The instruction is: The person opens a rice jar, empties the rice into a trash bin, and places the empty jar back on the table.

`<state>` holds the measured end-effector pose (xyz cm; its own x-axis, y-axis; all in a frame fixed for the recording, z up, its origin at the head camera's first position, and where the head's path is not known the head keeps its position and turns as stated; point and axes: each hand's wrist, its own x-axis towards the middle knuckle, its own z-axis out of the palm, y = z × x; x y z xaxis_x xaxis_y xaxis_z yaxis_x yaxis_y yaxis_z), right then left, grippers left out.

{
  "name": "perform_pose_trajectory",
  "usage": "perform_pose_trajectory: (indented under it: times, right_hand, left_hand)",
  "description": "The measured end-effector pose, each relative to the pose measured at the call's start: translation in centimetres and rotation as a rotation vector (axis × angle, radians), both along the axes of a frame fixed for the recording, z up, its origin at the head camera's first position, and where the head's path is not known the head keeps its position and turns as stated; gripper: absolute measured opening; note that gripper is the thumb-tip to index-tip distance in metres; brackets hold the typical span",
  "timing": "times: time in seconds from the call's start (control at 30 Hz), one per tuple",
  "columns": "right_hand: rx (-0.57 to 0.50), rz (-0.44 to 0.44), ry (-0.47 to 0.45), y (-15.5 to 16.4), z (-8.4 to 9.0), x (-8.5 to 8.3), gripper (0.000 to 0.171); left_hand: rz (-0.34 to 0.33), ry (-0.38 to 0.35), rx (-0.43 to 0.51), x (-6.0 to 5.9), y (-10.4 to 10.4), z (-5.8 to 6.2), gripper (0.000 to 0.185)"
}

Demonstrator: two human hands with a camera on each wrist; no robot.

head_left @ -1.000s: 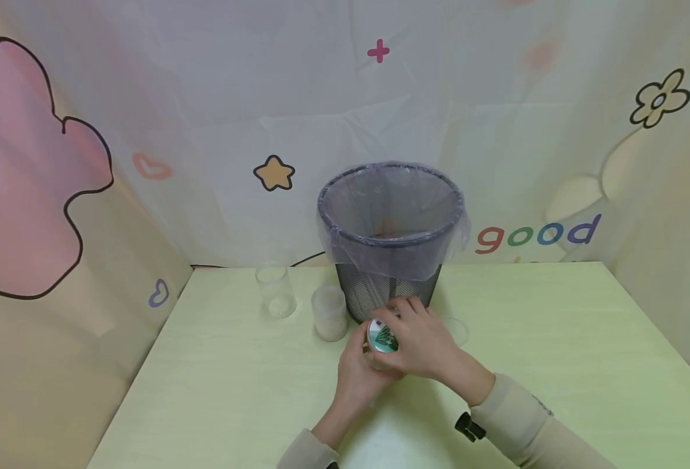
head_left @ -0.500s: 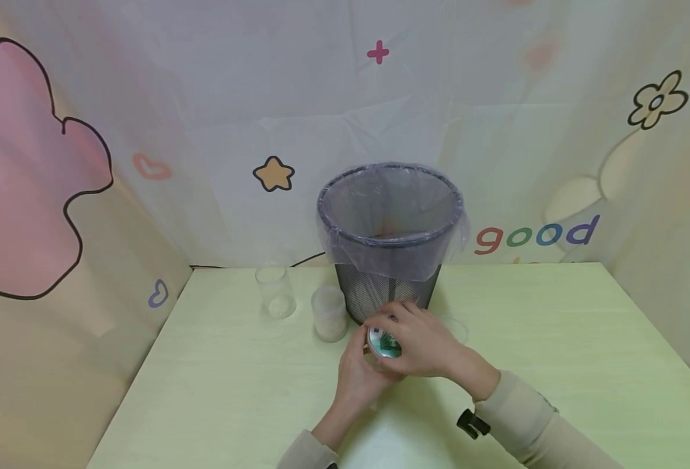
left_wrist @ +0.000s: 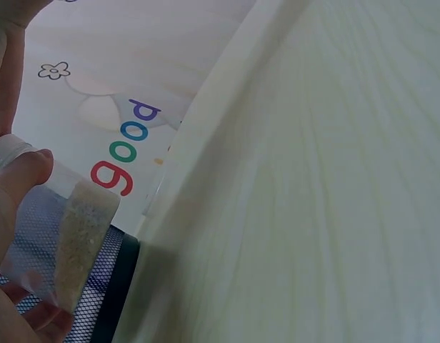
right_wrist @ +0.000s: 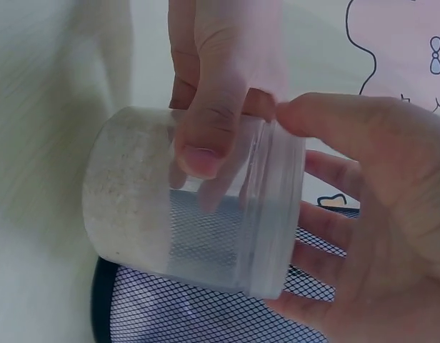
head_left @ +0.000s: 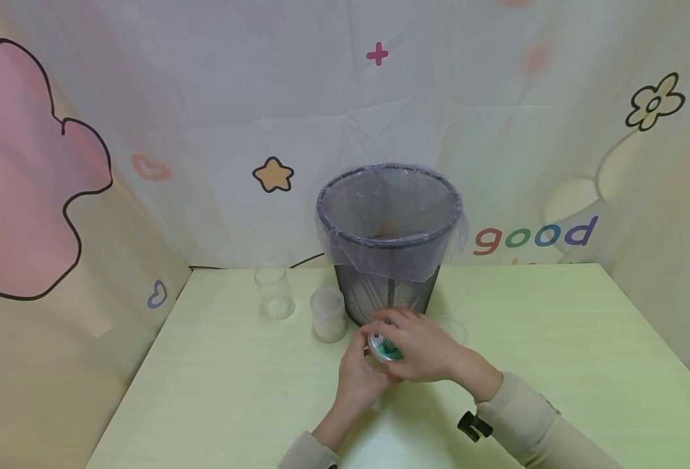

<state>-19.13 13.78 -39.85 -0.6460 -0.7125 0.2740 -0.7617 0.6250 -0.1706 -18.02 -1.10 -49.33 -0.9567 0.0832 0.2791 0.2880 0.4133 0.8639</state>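
Note:
In front of the mesh bin, both hands are on one clear jar (right_wrist: 206,246) with pale, grainy contents in its bottom part. My left hand (head_left: 359,378) grips the jar's body, its thumb lying along the clear wall in the right wrist view. The fingers and thumb of my right hand (head_left: 429,348) are curled round the rim of the lid (right_wrist: 281,214). From the head view, the lid's top shows a green leaf picture, partly covered by the right hand. The left wrist view shows the jar upright over the table, the grainy layer at its base.
A mesh bin (head_left: 368,296) with a translucent liner stands behind the hands. To its left are a clear jar (head_left: 275,293) without visible contents and a cloudy jar (head_left: 329,316) with whitish contents. A clear round lid-like disc (head_left: 455,331) lies right of the hands.
My right hand has shifted slightly down and right while turning on the lid, and covers more of the leaf picture. My left hand has stayed nearly still round the jar.

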Motion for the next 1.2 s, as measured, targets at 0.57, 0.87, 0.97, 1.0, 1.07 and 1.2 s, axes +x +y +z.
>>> perform_pose_trajectory:
  times: [0.57, 0.87, 0.97, 1.0, 1.07, 1.2]
  right_hand:
    - [-0.090, -0.259, 0.223, -0.9, -1.2, 0.2, 0.059]
    - [-0.088, -0.180, 0.248, -0.5, -1.4, 0.1, 0.056]
    - [-0.084, -0.145, 0.243, -0.4, -1.4, 0.0, 0.055]
    - [-0.081, -0.135, 0.236, -0.3, -1.4, 0.0, 0.055]
    - [-0.076, -0.115, 0.219, -0.2, -1.4, 0.0, 0.053]
    - [-0.070, -0.075, 0.165, 0.0, -1.3, 0.1, 0.052]
  left_hand:
    - [0.011, 0.031, -0.003, 0.1, 0.0, -0.3, 0.080]
    - [0.010, 0.006, 0.006, 0.2, 0.1, -0.3, 0.082]
    - [0.014, 0.021, 0.005, 0.2, 0.1, -0.2, 0.083]
    - [0.016, 0.025, 0.004, 0.2, 0.1, -0.2, 0.083]
    - [0.015, 0.028, -0.004, 0.2, 0.1, -0.2, 0.085]
    - [0.010, 0.019, -0.008, 0.2, 0.2, -0.2, 0.086]
